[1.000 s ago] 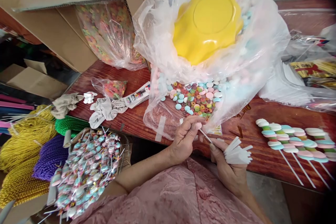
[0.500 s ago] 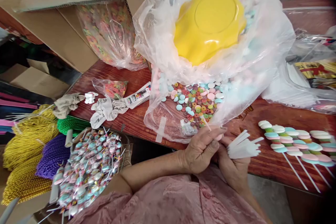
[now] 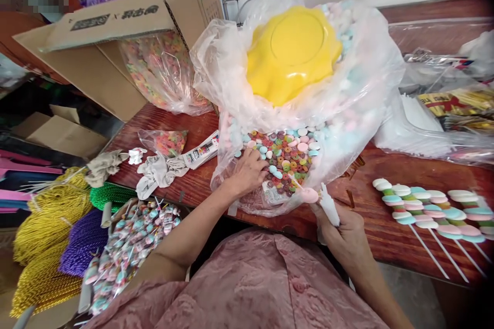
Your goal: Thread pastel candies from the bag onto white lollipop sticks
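Note:
My left hand [image 3: 249, 172] reaches into the loose sweets at the near edge of the clear plastic bag [image 3: 226, 175]. Its fingers curl down together, and their tips are partly hidden. Beside them lie small coloured gummy rings [image 3: 285, 154] and pastel marshmallow discs [image 3: 303, 147]. My right hand [image 3: 345, 229] is closed around a bundle of white sticks [image 3: 330, 206]. With it, a stick bearing one pink marshmallow [image 3: 310, 195] points toward the sweets. To the right lie finished-looking skewers of stacked marshmallows [image 3: 417, 205] on white sticks.
A yellow scalloped bowl [image 3: 293, 56] lies upside down on the big marshmallow bag. Behind, left, a cardboard box [image 3: 196, 15] holds bagged gummy rings [image 3: 165, 72]. Wrapped sweets [image 3: 131, 247] fill a container below the table's left edge. Packaging bags [image 3: 443, 108] lie right.
My left hand has moved left, away from my right hand, down onto the sweets. The right hand keeps the sticks and now shows the pink marshmallow stick in it. The view has shifted slightly.

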`<state>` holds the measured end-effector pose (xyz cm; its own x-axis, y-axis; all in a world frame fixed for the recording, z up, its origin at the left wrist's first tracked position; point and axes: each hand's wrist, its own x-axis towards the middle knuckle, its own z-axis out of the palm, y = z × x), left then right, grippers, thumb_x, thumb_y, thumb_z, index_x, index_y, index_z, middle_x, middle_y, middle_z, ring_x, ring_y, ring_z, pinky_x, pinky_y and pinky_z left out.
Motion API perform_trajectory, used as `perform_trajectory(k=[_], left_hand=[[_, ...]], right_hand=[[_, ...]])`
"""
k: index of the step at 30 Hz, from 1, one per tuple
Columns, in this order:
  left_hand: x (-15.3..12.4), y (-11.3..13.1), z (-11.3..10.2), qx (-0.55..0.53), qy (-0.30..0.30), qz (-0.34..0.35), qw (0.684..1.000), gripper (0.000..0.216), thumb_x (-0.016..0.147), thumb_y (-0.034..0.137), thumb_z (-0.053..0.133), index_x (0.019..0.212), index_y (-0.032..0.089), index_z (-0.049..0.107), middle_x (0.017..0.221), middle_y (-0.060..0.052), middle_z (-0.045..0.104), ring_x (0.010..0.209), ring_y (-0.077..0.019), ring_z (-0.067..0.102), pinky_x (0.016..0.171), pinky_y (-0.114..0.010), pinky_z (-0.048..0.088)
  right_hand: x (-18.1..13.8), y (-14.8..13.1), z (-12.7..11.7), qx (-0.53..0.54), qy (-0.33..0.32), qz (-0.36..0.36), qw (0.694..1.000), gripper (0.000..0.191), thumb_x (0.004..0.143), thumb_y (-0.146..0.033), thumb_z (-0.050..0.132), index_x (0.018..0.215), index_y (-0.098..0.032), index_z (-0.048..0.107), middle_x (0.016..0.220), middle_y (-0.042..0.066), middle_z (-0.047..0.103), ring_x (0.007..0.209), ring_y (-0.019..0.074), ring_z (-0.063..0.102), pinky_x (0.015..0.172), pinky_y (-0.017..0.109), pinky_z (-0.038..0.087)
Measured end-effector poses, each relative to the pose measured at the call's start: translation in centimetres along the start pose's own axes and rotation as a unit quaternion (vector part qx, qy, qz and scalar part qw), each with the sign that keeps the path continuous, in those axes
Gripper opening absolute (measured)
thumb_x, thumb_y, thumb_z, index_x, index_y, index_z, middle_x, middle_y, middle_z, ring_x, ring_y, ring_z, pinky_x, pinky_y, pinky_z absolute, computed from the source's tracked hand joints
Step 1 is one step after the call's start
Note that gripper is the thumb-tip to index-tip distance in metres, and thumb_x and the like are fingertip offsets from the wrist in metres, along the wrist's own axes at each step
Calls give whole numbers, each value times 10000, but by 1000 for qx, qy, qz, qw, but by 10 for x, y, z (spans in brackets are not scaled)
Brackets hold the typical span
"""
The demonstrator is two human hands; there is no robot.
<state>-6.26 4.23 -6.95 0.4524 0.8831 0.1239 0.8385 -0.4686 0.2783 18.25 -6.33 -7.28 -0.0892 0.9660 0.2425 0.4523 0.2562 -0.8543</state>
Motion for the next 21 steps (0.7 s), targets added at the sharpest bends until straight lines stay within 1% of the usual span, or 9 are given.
perform_trajectory(k=[2, 4, 5, 8, 9, 11, 16, 19, 21], left_hand=[[-7, 1, 0, -75, 30, 5, 997, 87, 855, 187, 671, 826, 157, 747, 949, -105, 639, 1053, -275, 544, 996, -475, 468], [-12, 2, -3, -210, 58, -27, 976, 78, 827, 216, 717, 786, 156, 743, 874, -74, 672, 933, -227, 587, 937, -430, 497], [-14, 3, -5, -297, 62, -55, 951, 108, 817, 259, 741, 790, 155, 746, 837, -57, 685, 861, -199, 602, 881, -390, 516], [-22, 12, -15, -522, 46, -132, 841, 257, 744, 383, 821, 817, 143, 766, 774, -34, 715, 704, -138, 619, 710, -281, 523], [-25, 17, -17, -564, 44, -143, 812, 287, 707, 394, 849, 812, 138, 773, 771, -37, 724, 691, -133, 627, 687, -265, 520], [-30, 25, -19, -601, 67, -150, 782, 300, 648, 387, 890, 781, 140, 784, 765, -42, 739, 693, -134, 644, 685, -255, 525], [-38, 37, -10, -558, 188, -149, 795, 242, 647, 355, 894, 766, 168, 798, 766, -44, 762, 700, -141, 662, 671, -251, 532], [-42, 39, -1, -530, 214, -138, 809, 188, 687, 312, 866, 787, 170, 796, 780, -47, 772, 714, -148, 679, 679, -255, 534], [-43, 41, 3, -536, 218, -136, 804, 187, 686, 306, 867, 783, 167, 788, 791, -49, 774, 738, -154, 691, 712, -265, 544]], right_hand=[[0, -1, 1, -13, -22, -7, 1000, 237, 898, -211, 532, 689, -187, 642, 571, -29, 550, 485, 113, 485, 512, 233, 421], [2, -3, 3, -32, -38, -15, 999, 230, 892, -202, 502, 750, -192, 683, 592, -19, 589, 493, 129, 501, 522, 247, 434], [3, -4, 4, -42, -41, -20, 998, 241, 889, -199, 487, 775, -194, 698, 608, -13, 612, 497, 136, 509, 525, 253, 439], [7, -9, 11, -61, -41, -38, 997, 271, 879, -203, 465, 818, -195, 730, 650, 1, 663, 508, 149, 532, 528, 260, 443], [9, -11, 13, -66, -42, -42, 996, 278, 877, -205, 463, 819, -196, 735, 649, 3, 666, 509, 151, 534, 527, 260, 439], [10, -13, 16, -75, -56, -44, 995, 291, 877, -196, 457, 810, -196, 741, 648, 6, 671, 519, 154, 543, 532, 258, 430], [4, -11, 18, -108, -85, -38, 990, 344, 861, -145, 436, 947, -191, 766, 780, 37, 741, 633, 179, 633, 615, 270, 460], [0, -5, 16, -155, -90, -29, 983, 373, 855, -134, 423, 981, -191, 770, 759, 38, 738, 618, 182, 633, 594, 273, 439], [-3, -3, 14, -178, -94, -24, 979, 370, 851, -138, 425, 977, -191, 769, 766, 41, 744, 610, 182, 633, 586, 274, 432]])
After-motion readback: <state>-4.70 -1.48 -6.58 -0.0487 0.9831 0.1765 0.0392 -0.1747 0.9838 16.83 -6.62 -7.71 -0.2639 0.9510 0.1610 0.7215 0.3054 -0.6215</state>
